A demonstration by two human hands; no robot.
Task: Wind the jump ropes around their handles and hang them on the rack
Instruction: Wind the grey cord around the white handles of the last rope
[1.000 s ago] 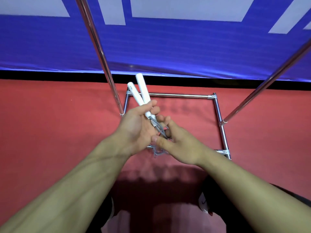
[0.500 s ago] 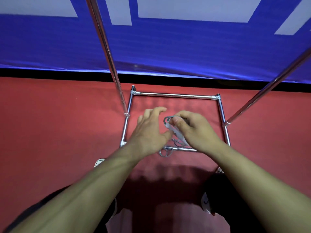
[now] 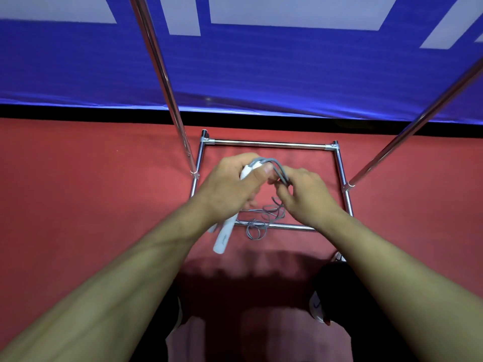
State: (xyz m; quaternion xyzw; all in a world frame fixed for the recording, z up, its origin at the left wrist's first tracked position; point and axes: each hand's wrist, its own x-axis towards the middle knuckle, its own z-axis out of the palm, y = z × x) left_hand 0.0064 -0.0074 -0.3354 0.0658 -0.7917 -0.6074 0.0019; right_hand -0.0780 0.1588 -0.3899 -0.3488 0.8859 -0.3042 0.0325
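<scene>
Jump-rope handles [image 3: 225, 235], two white plastic sticks held side by side, sit in my left hand [image 3: 230, 189], whose fingers [image 3: 261, 173] are curled tight round their upper ends; the lower ends stick out below my wrist toward me. From the top of the handles the thin grey rubbery cord [image 3: 279, 168] arches over to my right hand [image 3: 308, 197], where the fingertips pinch it just beside the left thumb. I cannot tell how many turns, if any, lie on the handles. The slack of the cord drops between my hands and lies in loose loops [image 3: 258, 220] on the red floor [image 3: 78, 194], draped across the near bar of the chrome tube rack [image 3: 266, 145]. That rack's rectangular base frames both hands, and its two slanted poles rise past them on the left and right. Beyond the rack's far edge hangs a blue banner with pale panels [image 3: 287, 61].
</scene>
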